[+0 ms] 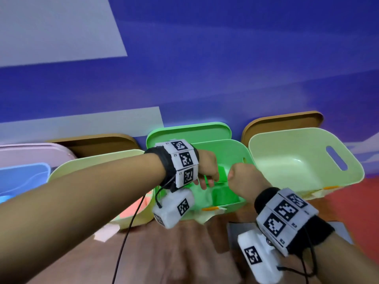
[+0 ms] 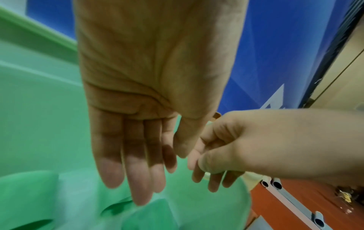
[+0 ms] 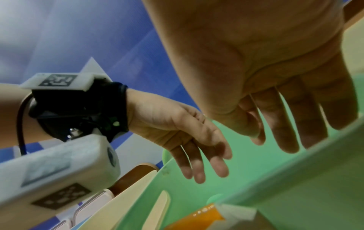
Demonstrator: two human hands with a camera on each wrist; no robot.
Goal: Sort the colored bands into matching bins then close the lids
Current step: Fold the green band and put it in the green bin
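Note:
The green bin (image 1: 221, 142) stands in the middle of the row, its green lid (image 1: 190, 130) tipped open behind it. Green bands (image 1: 223, 194) lie on its floor, also seen as green bands (image 2: 145, 216) in the left wrist view. My left hand (image 1: 207, 177) hovers over the bin's left half with straight fingers, holding nothing (image 2: 141, 163). My right hand (image 1: 238, 175) hangs just to its right above the bin, fingers relaxed and empty (image 3: 285, 124). The two hands are nearly touching.
A pale yellow bin (image 1: 287, 165) with a brown lid (image 1: 283, 124) stands to the right. Another pale yellow bin (image 1: 98, 162) stands on the left, with something red inside. A blue bin (image 1: 22, 175) sits far left. The wooden tabletop (image 1: 164, 253) lies in front.

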